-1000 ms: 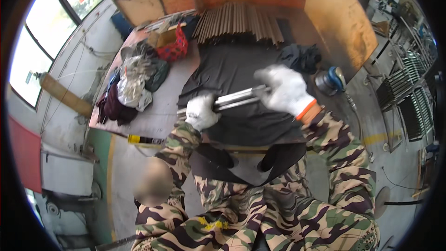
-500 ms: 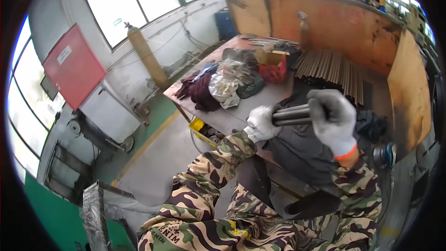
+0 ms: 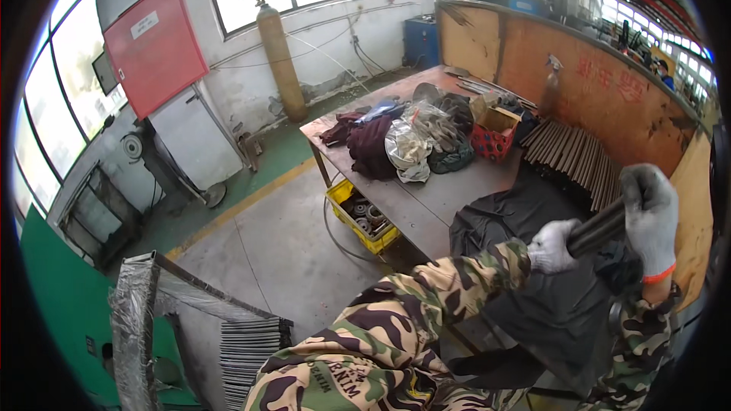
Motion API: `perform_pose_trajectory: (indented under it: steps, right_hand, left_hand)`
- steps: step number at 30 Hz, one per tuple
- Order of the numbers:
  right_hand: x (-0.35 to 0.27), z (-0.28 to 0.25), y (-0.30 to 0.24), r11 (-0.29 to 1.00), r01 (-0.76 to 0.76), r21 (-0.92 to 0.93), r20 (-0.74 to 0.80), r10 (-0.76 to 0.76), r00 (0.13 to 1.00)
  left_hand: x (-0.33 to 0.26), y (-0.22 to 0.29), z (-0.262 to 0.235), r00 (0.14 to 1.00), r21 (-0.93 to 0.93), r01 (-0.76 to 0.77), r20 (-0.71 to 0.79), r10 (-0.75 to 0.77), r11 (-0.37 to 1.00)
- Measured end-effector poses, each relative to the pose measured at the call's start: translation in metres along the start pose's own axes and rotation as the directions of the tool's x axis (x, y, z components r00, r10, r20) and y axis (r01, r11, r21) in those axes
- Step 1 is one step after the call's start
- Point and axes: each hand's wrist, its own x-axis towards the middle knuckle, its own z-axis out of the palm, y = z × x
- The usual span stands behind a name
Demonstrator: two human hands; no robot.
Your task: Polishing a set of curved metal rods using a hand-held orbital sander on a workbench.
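Note:
A small bundle of dark metal rods (image 3: 596, 233) is held between my two hands above a black cloth (image 3: 502, 209) draped over the table. My left hand (image 3: 553, 246), in a white knit glove, is closed round the near left end. At the other end is my right hand (image 3: 652, 213), in a white glove with dark-stained fingers and an orange cuff; its fingers are curled against the rods. Just beyond, a large stack of similar brownish rods (image 3: 571, 158) lies on the table beside the wooden partition.
On the table (image 3: 426, 205) lie a heap of rags (image 3: 373, 146), a crumpled plastic bag (image 3: 409, 144) and a red box (image 3: 493, 141). A yellow crate (image 3: 378, 242) of metal parts sits below. Another rod stack (image 3: 247, 358) stands lower left, by a wrapped frame (image 3: 135, 327). A gas cylinder (image 3: 280, 65) stands against the wall.
The view has swung left, so the scene and my hands sit farther right. Both hands still hold the rods, now tilted up to the right. The lower-left rod stack has come into view.

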Motion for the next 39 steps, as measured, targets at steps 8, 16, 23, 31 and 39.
perform_pose_trajectory:
  steps: [8, 16, 23, 31, 39]
  right_hand:
    - [-0.021, 0.055, 0.003, 0.907, 0.003, -0.421, -0.126, -0.062, 0.990]
    - [-0.108, 0.099, 0.062, 0.530, -0.046, 0.847, -0.140, 0.304, 0.942]
    - [-0.224, 0.202, 0.130, 0.680, -0.698, 0.224, 0.409, 0.585, 0.701]
    - [-0.128, 0.114, 0.064, 0.718, -0.692, -0.067, 0.343, 0.668, 0.660]
    - [-0.166, 0.076, 0.118, 0.645, -0.459, -0.611, 0.388, 0.750, 0.536]
  left_hand:
    - [-0.003, -0.014, 0.057, 0.914, -0.363, -0.195, -0.405, 0.034, 0.911]
    - [-0.018, -0.008, 0.014, 0.915, -0.324, 0.022, -0.375, -0.150, 0.946]
    - [-0.025, -0.035, 0.001, 0.834, -0.132, 0.055, -0.539, -0.118, 0.990]
    - [0.005, 0.032, -0.022, 0.943, -0.567, -0.136, -0.326, -0.070, 0.812]
    - [-0.001, -0.080, -0.082, 0.809, -0.834, 0.073, -0.272, -0.522, 0.547]
